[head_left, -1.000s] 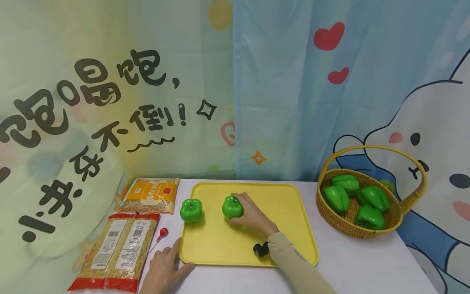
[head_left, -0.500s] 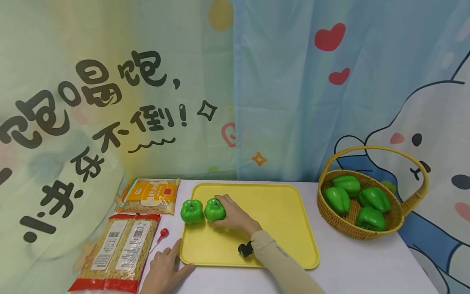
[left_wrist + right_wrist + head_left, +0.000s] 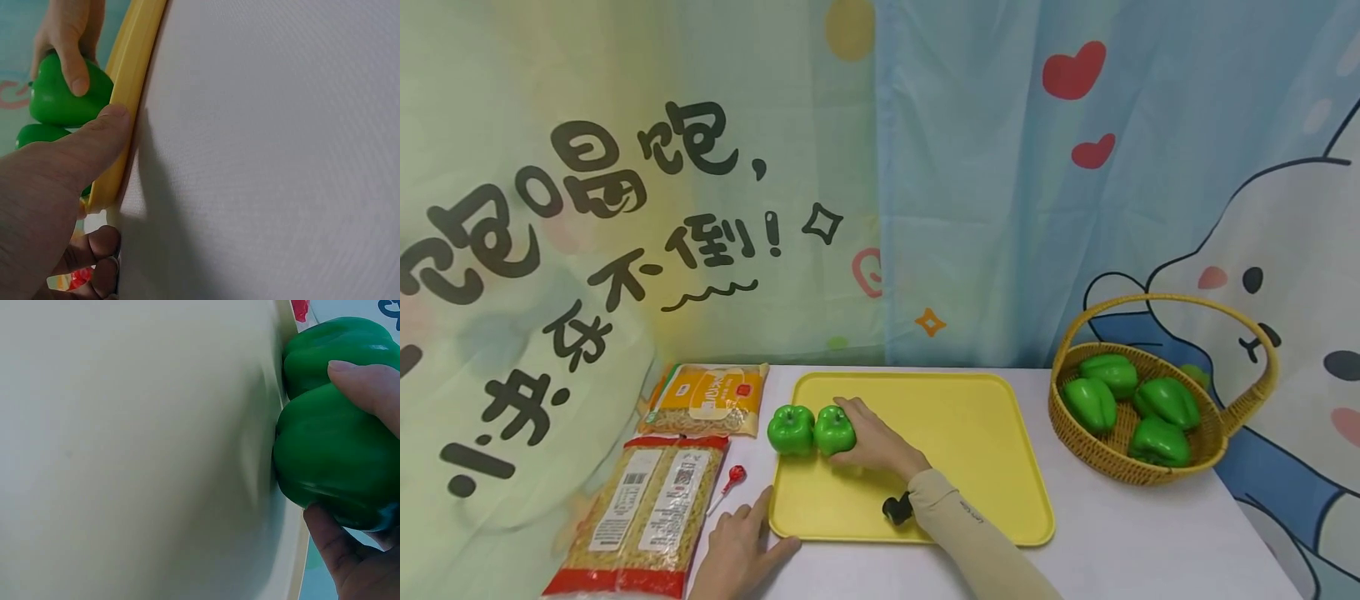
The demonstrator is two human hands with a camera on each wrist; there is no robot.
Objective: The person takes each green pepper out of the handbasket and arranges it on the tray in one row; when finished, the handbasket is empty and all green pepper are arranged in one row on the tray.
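Observation:
My right hand [image 3: 883, 442] grips a green bell pepper [image 3: 831, 431] at the left side of the yellow tray [image 3: 955, 433]. Right beside it, at the tray's left edge, sits a second green bell pepper [image 3: 788, 432]. In the right wrist view, thumb and fingers reach round the held pepper [image 3: 337, 453], which lies up against the other pepper [image 3: 331, 353]. My left hand [image 3: 736, 546] rests at the tray's front left corner. From the left wrist, its thumb [image 3: 100, 144] lies along the tray rim [image 3: 134, 69], the other fingers loosely bent below.
A wicker basket [image 3: 1138, 473] with several green peppers stands at the right. Left of the tray lie an orange-yellow food packet [image 3: 707, 400], a larger red-edged bag [image 3: 640, 508] and a red lollipop [image 3: 735, 475]. A printed curtain [image 3: 955, 208] hangs behind the table.
My right hand has moved left across the tray with the bell pepper, bringing it right beside the other one. My left hand has stayed at the tray corner.

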